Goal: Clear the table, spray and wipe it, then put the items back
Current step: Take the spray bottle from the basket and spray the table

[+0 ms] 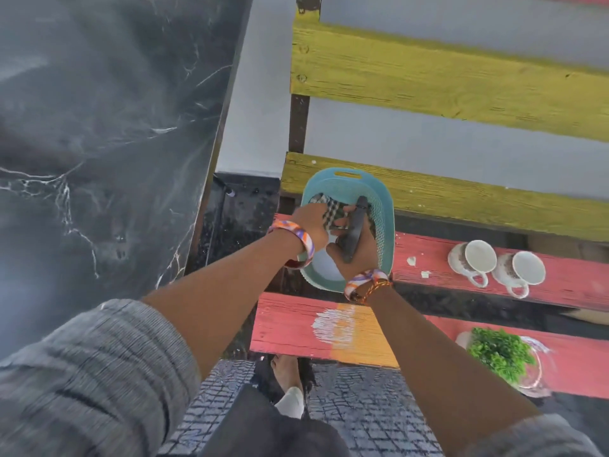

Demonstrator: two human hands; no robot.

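A teal plastic basket [384,206] sits on a red and yellow slatted bench [290,328]. Both my hands reach into it. My left hand [313,222] grips a checkered cloth [333,211] lying inside the basket. My right hand [354,249] is closed around a long dark object [356,225] that looks like a spray bottle or handle; what it is exactly stays unclear. Something white [324,267] lies at the bottom of the basket. The black marble table [99,127] fills the left of the view, its visible top bare.
Two white cups [474,262] [520,272] lie on a red slat to the right. A green plant in a glass bowl [504,352] stands on the near slat. Yellow back slats [461,70] rise behind. My feet stand on patterned floor below.
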